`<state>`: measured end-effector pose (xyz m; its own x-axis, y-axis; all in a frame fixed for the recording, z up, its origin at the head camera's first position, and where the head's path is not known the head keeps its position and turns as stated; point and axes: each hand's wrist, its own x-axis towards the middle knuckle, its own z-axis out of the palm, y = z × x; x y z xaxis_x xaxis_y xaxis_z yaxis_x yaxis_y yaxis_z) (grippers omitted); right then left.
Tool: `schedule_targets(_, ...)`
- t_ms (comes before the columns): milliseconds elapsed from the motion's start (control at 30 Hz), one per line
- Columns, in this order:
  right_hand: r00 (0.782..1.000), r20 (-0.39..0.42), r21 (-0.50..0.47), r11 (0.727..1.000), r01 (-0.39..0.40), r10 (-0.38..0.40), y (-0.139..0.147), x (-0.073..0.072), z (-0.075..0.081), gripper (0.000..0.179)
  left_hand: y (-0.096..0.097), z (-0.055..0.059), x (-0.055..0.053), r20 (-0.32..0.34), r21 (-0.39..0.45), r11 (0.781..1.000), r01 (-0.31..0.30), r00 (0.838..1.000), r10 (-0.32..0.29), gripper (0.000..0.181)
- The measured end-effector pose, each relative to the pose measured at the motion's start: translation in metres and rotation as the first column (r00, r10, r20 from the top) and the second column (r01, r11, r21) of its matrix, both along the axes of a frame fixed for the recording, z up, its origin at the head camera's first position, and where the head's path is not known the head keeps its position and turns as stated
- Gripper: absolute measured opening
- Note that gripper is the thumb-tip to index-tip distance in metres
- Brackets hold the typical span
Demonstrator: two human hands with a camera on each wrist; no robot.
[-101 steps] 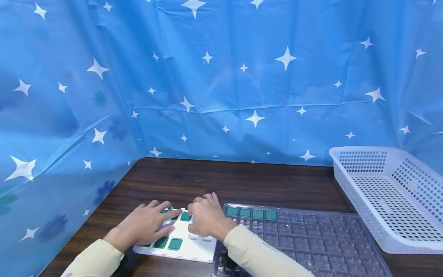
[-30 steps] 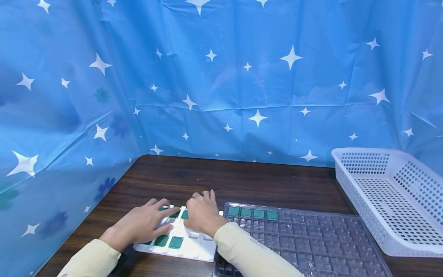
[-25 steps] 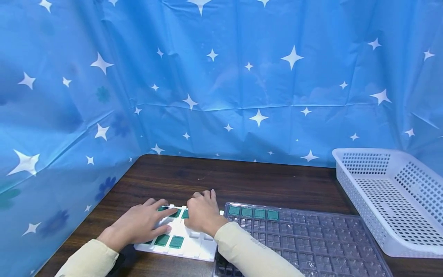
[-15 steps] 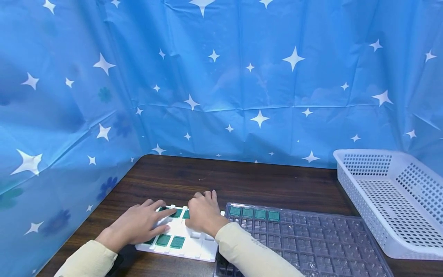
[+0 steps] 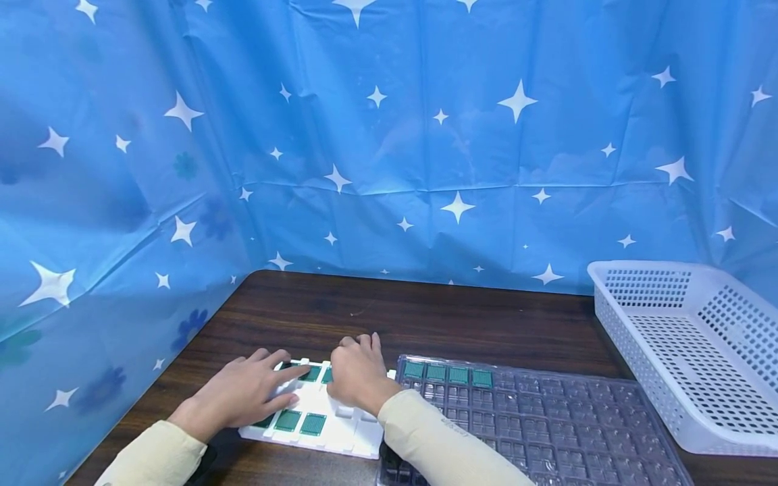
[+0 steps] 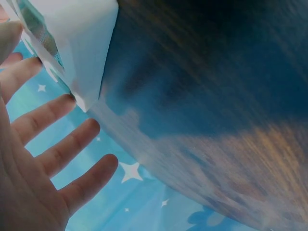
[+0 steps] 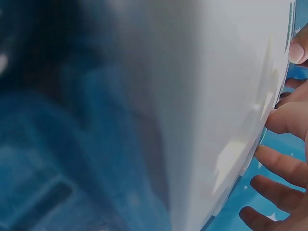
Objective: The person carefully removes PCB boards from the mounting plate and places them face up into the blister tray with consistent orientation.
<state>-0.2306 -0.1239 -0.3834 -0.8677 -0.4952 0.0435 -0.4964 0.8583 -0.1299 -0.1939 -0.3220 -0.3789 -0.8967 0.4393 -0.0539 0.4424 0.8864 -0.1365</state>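
A white slotted tray (image 5: pixel 316 399) lies on the table, with small square green circuit boards (image 5: pixel 313 424) in several of its slots. My left hand (image 5: pixel 240 391) rests on its left part, fingers spread, the index finger reaching along the far row. The left wrist view shows the fingers (image 6: pixel 53 115) of that hand fairly straight around the tray's edge. My right hand (image 5: pixel 360 374) is over the tray's far right part, knuckles up. Its thumb and index tips touch the tray in the right wrist view; anything pinched between them is hidden.
To the right, a clear plastic tray (image 5: pixel 547 422) of many pockets sits beside the white one, with several green boards (image 5: pixel 458 375) in its far left row. A white perforated basket (image 5: pixel 632 378) stands at the far right. A blue star-patterned curtain (image 5: pixel 389 135) borders the table.
Compared with 3.4 seconds ago, my right hand has shifted slightly left and the view has turned a little. Over the last second both hands stay nearly still on the white tray.
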Motion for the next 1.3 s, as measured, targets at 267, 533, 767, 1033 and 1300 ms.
schedule_targets(267,0.999,-0.031,-0.015,1.0,-0.019,0.019,0.004,-0.003,0.0,0.019,0.002,0.0,-0.001,-0.004,0.003,1.0,0.007,1.0,-0.007,0.05)
schedule_targets(533,0.994,-0.094,-0.075,0.995,-0.06,0.053,0.012,-0.007,0.005,0.035,0.004,0.0,-0.002,-0.008,-0.011,1.0,0.0,1.0,0.0,0.05)
schedule_targets(767,0.993,-0.099,-0.133,0.988,-0.083,0.07,0.031,-0.005,0.021,0.032,0.003,0.0,-0.003,0.005,0.001,1.0,-0.008,1.0,0.008,0.052)
schedule_targets(1033,0.985,-0.149,-0.142,0.985,-0.102,0.081,0.063,-0.004,0.03,0.017,0.002,0.002,-0.003,-0.007,0.013,1.0,-0.002,1.0,0.002,0.055)
schedule_targets(1300,0.983,-0.171,-0.155,0.984,-0.092,0.065,0.093,-0.006,0.031,0.013,0.001,0.001,-0.003,0.028,0.028,0.999,-0.015,1.0,0.014,0.056)
